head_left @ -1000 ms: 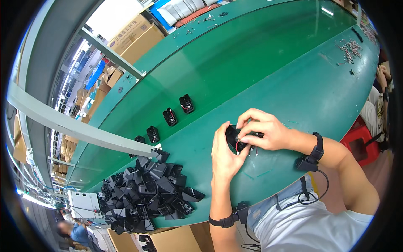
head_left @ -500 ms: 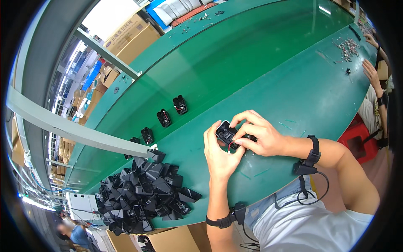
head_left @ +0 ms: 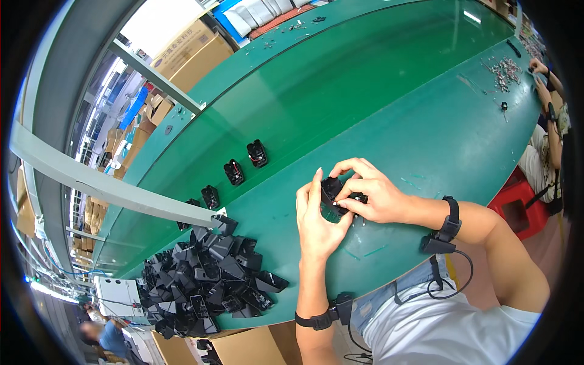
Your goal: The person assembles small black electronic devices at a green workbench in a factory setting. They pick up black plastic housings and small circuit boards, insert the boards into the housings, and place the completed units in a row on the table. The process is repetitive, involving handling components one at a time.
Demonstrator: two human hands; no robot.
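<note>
Pinching a small black plastic housing (head_left: 333,196) from both sides, the right hand (head_left: 372,198) curls its fingers over the top while the left hand (head_left: 316,222) stands upright, palm cupping it just above the green bench (head_left: 426,128). A slipping thumb could drop the part among the black pile (head_left: 204,280).

The table (head_left: 389,121) has a smooth green top with a soft sheen that catches the ceiling light. On it, the small black part (head_left: 333,196) pinched in the fingers looks like matt moulded plastic, as does the heap of black housings (head_left: 207,277) at the table's near-left edge. Small screws (head_left: 504,67) at its far right glint like bare metal. Beyond the table, the boxes (head_left: 194,52) are dull brown cardboard.
</note>
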